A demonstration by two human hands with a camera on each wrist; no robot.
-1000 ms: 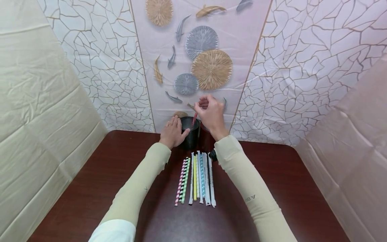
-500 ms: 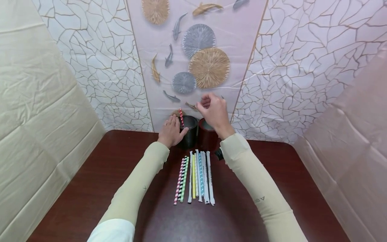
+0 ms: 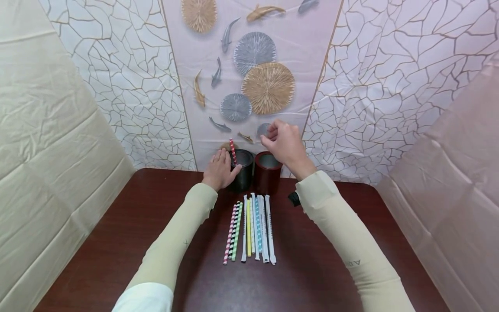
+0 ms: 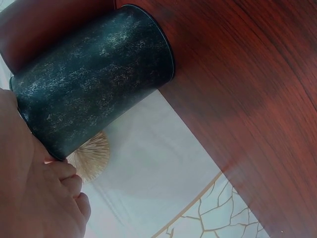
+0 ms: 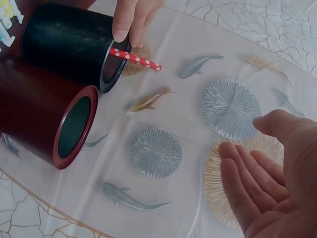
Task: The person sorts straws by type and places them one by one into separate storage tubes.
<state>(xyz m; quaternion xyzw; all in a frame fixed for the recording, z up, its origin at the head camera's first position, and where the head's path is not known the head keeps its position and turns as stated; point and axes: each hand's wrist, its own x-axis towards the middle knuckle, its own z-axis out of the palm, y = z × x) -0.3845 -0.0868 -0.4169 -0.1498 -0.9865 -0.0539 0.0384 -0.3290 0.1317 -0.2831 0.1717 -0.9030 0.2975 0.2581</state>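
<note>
A black cup point(image 3: 242, 173) stands at the table's back edge with a red straw with white dots point(image 3: 232, 151) leaning in it. My left hand point(image 3: 219, 170) rests against the cup's left side, fingers extended and thumb touching its rim; the right wrist view also shows that thumb point(image 5: 122, 25) at the rim. Right of it, touching or nearly so, stands a dark red cup point(image 3: 267, 172), with no straw visible in its mouth. My right hand point(image 3: 287, 145) is above and right of the red cup, fingers loosely bent, holding nothing; its palm point(image 5: 272, 183) shows in the right wrist view.
A row of several straws lies in front of the cups: striped paper straws point(image 3: 233, 232), a yellow straw point(image 3: 249, 229), a blue dotted straw point(image 3: 258, 225) and paper-wrapped straws point(image 3: 270, 229). A patterned cloth backdrop point(image 3: 269, 89) rises directly behind the cups.
My right hand has let go of the red dotted straw, which now leans on the black cup's left rim. That hand has moved right, uncovering the red cup. My left hand has stayed.
</note>
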